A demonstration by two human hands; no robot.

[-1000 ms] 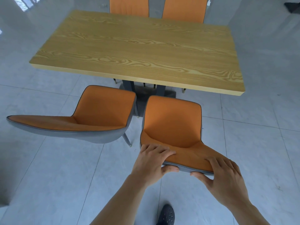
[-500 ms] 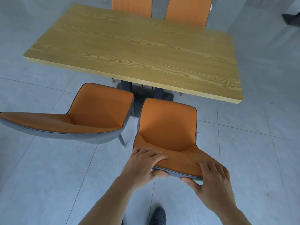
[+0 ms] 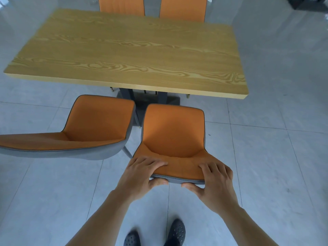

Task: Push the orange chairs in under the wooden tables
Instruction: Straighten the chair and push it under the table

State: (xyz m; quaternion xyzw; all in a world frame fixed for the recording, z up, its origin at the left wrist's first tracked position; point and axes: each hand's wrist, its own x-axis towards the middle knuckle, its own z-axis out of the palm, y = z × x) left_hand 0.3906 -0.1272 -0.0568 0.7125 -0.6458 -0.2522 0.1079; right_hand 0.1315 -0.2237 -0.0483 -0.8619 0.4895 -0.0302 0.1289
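A wooden table (image 3: 134,50) fills the upper middle. Directly below me stands an orange chair (image 3: 173,134) with a grey shell, its seat facing the table and its front edge a little short of the tabletop's near edge. My left hand (image 3: 142,174) grips the top of its backrest on the left, and my right hand (image 3: 214,183) grips it on the right, fingers over the orange side and thumbs under the grey rim. A second orange chair (image 3: 85,128) stands to its left, turned sideways and clear of the table.
Two more orange chairs (image 3: 122,6) (image 3: 182,8) sit at the table's far side. The table's dark pedestal base (image 3: 150,100) stands between the near chairs. The floor (image 3: 275,157) is grey tile. My dark shoes (image 3: 175,231) show at the bottom. A dark object (image 3: 308,4) lies far right.
The chair I hold has straightened to face the table and moved slightly toward it. My right hand has shifted further onto the backrest top. The left chair stays where it was.
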